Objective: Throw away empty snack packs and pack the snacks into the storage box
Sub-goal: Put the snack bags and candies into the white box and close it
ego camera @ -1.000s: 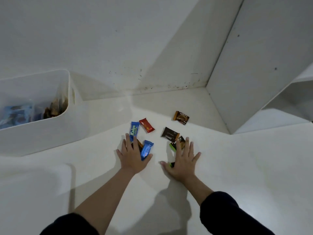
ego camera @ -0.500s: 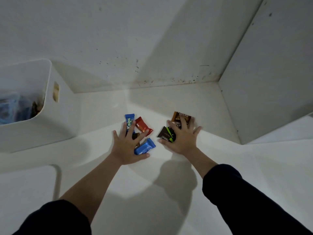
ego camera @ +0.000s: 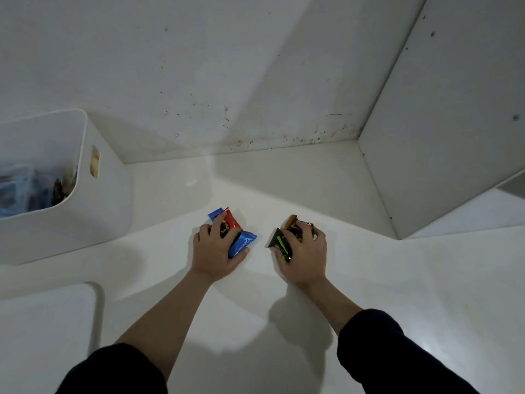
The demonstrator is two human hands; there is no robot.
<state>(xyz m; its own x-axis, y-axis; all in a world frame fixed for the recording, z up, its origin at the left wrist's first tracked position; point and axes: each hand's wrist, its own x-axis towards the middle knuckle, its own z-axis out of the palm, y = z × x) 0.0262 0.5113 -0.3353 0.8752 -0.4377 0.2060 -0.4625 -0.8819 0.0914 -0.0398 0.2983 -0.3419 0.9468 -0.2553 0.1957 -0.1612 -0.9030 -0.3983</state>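
My left hand [ego camera: 213, 248] curls over a bunch of snack packs on the white counter: a blue pack [ego camera: 243, 242] sticks out by the thumb, a red pack [ego camera: 231, 221] and a blue one's tip [ego camera: 216, 214] show above the fingers. My right hand [ego camera: 305, 251] grips a second bunch: a dark pack with a green stripe [ego camera: 279, 243] and a brown pack [ego camera: 295, 223]. The white storage box [ego camera: 105, 206] stands at the left with several snacks inside [ego camera: 31, 186].
A white wall with dark specks rises behind the counter [ego camera: 284, 180]. A white panel [ego camera: 443, 137] closes in the right side. A flat white lid or board [ego camera: 48, 317] lies at the lower left, in front of the box.
Both hands went from lying flat on the scattered packs to curling round them. The packs have been drawn together into two bunches, one under each hand.
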